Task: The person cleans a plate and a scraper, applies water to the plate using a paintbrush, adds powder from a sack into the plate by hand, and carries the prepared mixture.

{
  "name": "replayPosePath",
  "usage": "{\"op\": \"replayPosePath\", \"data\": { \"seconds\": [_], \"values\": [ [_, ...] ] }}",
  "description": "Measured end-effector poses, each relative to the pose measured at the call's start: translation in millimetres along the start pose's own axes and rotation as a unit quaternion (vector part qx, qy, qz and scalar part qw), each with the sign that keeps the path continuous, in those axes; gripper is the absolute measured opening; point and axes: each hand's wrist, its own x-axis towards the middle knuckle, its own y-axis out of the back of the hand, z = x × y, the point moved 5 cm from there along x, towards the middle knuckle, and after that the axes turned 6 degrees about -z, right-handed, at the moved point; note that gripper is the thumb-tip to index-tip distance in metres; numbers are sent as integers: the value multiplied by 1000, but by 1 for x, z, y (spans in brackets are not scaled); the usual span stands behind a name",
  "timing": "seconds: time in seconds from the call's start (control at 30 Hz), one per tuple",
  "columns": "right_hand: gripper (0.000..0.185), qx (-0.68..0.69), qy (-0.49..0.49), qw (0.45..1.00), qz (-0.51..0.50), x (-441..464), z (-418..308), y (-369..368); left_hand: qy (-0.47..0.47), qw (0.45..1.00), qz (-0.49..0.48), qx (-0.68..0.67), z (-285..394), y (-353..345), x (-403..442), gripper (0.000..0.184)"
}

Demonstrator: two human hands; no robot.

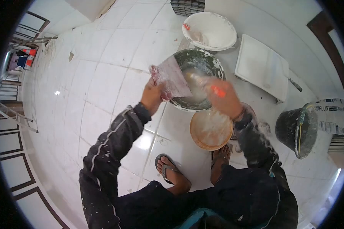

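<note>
My left hand (pixel 152 95) is closed around the edge of a flat reddish board (pixel 174 79) smeared with white, tilted over the left side of a dark basin (pixel 202 57). White paste coats the basin's inside and rim. Over the basin, my right hand (pixel 226 100) is closed on a tool with an orange handle (pixel 218 91). Motion smears its front end, so its exact kind is hard to make out. Just below the basin, near my feet, sits a round tan lid or pan (pixel 211 131) with white powder or residue on it.
A white basin (pixel 218 32) stands behind the dark one, near a dark stacked crate (pixel 188 7). To the right are a white rectangular panel (pixel 262 66), a putty knife (pixel 295 85), a black bucket (pixel 290 128) and a printed sack (pixel 332 114). A metal ladder (pixel 17 116) stands far left.
</note>
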Motion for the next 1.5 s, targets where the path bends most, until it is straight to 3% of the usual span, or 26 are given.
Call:
{"op": "replayPosePath", "data": {
  "seconds": [0.03, 0.07, 0.13, 0.27, 0.37, 0.43, 0.57, 0.63, 0.67, 0.77, 0.8, 0.83, 0.9, 0.97, 1.1, 1.17, 1.2, 1.27, 1.3, 1.37, 1.4, 1.5],
  "values": [
    [17, 0, 78, 997, 27, -10, -7, -13, -1, 1000, 11, 8, -9, -3, 4, 35],
    [17, -4, 79, 996, 32, -17, -11, -23, 19, 999, -8, 45, -20, -5, 8, 37],
    [21, -130, -47, 989, -61, -26, 0, -49, 47, 998, -33, 14, -28, -23, 6, 38],
    [24, -71, -65, 995, 3, -13, 38, -49, 127, 991, -29, 13, -37, -30, 3, 38],
    [23, -85, 1, 995, -51, -3, 13, -50, 146, 989, -30, 1, -33, -16, 3, 37],
    [28, -94, -72, 991, -55, 11, 36, -44, 151, 988, -34, -15, -29, -22, -4, 36],
    [28, -95, -84, 988, -87, 6, 5, -44, 115, 992, -27, -37, -32, -14, -2, 35],
    [23, -137, -11, 986, -89, -11, -28, -45, 93, 992, -61, 62, -27, -5, 2, 35],
    [16, -96, -31, 994, -44, -14, -34, -40, 90, 992, -62, 64, -25, -2, 4, 35],
    [14, -126, -120, 985, -14, -12, 18, -36, 91, 995, -43, 12, -34, -7, -7, 32],
    [14, -128, -120, 984, -11, -6, 31, -32, 84, 995, 38, -35, -17, -26, -14, 29],
    [15, -162, -145, 975, -34, 1, 45, -32, 83, 995, 36, -32, -14, -23, -11, 29],
    [16, -190, -178, 964, -54, 7, 72, -38, 55, 994, -9, 96, -3, -11, -12, 29],
    [19, -196, -221, 947, -125, 14, 100, -47, 58, 996, 10, 74, 0, -8, -8, 30],
    [19, -142, -196, 954, -175, 1, 50, -35, 36, 999, 7, 38, -6, 0, -1, 36],
    [16, -42, -148, 987, 39, 0, 3, -6, -6, 998, 12, 62, -10, -11, 1, 39],
    [16, -44, -149, 987, 38, 3, -7, -2, -41, 991, 21, 122, -10, -16, 1, 44],
    [18, 53, -173, 973, 144, 7, -20, 4, -73, 980, 24, 182, -17, -24, 5, 49],
    [18, 51, -174, 972, 149, 10, -17, -2, -125, 967, -17, 220, -23, -28, 13, 53],
    [14, 32, -93, 969, 228, 14, -4, -10, -180, 947, -65, 256, -21, -42, 15, 58],
    [14, 29, -92, 968, 232, 9, -1, -15, -100, 967, -47, 231, -23, -45, 11, 59],
    [14, 3, -120, 976, 181, -11, 12, -41, 25, 988, -29, 147, -18, -51, -3, 61]
  ]
}}
